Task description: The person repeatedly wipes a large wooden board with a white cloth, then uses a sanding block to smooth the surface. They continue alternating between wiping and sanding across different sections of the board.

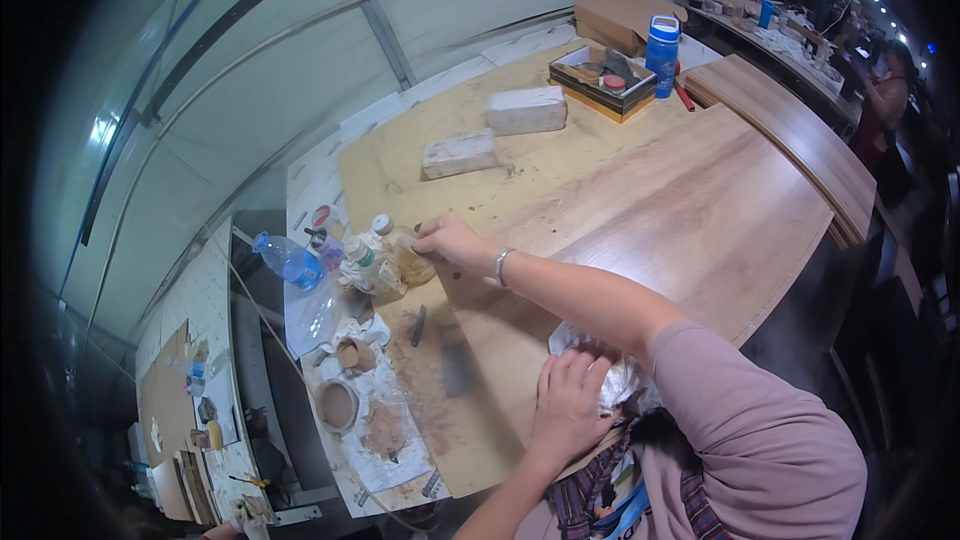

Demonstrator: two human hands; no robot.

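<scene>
My right hand (pixel 454 244), with a bracelet at the wrist, reaches across the board to a plastic bottle of yellowish liquid (pixel 417 268). Thumb and fingers are drawn together near a small pale translucent piece; whether they grip it is unclear. Nearer my body, my left hand (pixel 571 399) curls over a crumpled white wad (pixel 619 384), its thumb and fingers around one side. Beneath my right forearm lies a large wood-grain panel (pixel 660 202). Beside the yellowish bottle stands another bottle with a green-marked label (pixel 367 255).
Left of the panel lie a clear water bottle (pixel 289 261), a bowl (pixel 337 405), a brown-stained cup (pixel 355 355) and a dark flat tool (pixel 418 325). Farther back are two white blocks (pixel 527 111), (pixel 460 154), an open box (pixel 604 82), a blue drinking bottle (pixel 662 56) and stacked panels (pixel 795 142). A person (pixel 885 97) stands far right.
</scene>
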